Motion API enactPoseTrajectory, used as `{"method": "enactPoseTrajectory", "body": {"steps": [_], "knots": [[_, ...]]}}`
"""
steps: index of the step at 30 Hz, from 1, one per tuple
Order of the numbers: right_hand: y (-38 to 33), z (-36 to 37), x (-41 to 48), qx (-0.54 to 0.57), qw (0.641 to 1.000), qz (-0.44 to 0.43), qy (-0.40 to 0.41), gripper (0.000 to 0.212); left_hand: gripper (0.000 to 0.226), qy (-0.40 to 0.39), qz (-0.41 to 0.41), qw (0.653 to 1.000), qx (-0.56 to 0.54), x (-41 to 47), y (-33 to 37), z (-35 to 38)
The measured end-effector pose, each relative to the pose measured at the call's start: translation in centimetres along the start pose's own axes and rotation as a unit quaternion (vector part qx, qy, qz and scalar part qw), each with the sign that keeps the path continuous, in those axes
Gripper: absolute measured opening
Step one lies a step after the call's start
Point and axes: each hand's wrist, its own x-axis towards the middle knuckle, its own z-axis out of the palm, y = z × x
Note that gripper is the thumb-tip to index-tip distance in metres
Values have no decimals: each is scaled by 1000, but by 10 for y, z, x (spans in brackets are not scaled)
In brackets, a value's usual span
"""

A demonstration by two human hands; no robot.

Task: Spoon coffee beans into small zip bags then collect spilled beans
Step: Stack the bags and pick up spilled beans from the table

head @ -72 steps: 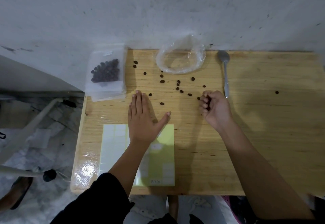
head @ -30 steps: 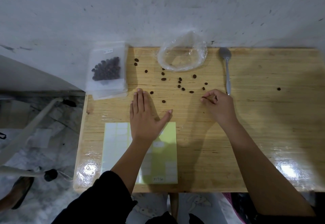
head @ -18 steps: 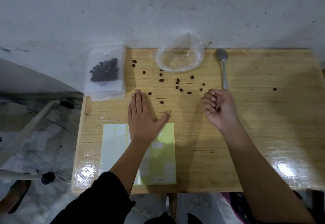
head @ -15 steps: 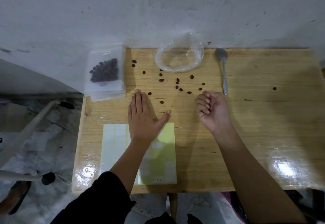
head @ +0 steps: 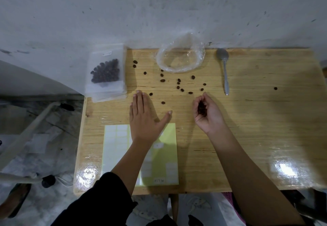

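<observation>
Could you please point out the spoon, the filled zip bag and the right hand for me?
spoon [head: 225, 74]: head view, midway along its handle.
filled zip bag [head: 105, 71]: head view, on its dark middle.
right hand [head: 211, 115]: head view, on the palm cupping coffee beans [head: 201, 108].

Wooden table [head: 265, 119], yellow-green sheet [head: 164, 156], perhaps labels, grey wall [head: 159, 13]
</observation>
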Motion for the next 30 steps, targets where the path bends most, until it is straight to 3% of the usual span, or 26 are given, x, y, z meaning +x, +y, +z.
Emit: {"method": "enactPoseTrajectory", "body": {"steps": [3,7,15,21,26,28,30], "knots": [[-4,2,-1,-180,983,-32,28,29,107,1,1,1000,1,0,0,0],[-14,-2,3,-466,865,-166,82,34,106,6,0,1000,1,0,0,1],[-41,-8,17,-571,752,-325,46,21,107,8,1,1000,-2,0,0,1],[-41,-6,31,-602,694,-392,45,19,105,11,1,1000,-3,0,0,0],[-43,-9,36,-623,679,-387,29,16,105,12,0,1000,-2,0,1,0],[-44,-7,36,-582,733,-351,33,15,105,12,-1,1000,-2,0,0,1],[-47,-5,34,-489,824,-287,17,21,105,13,-1,1000,-4,0,0,1]]}}
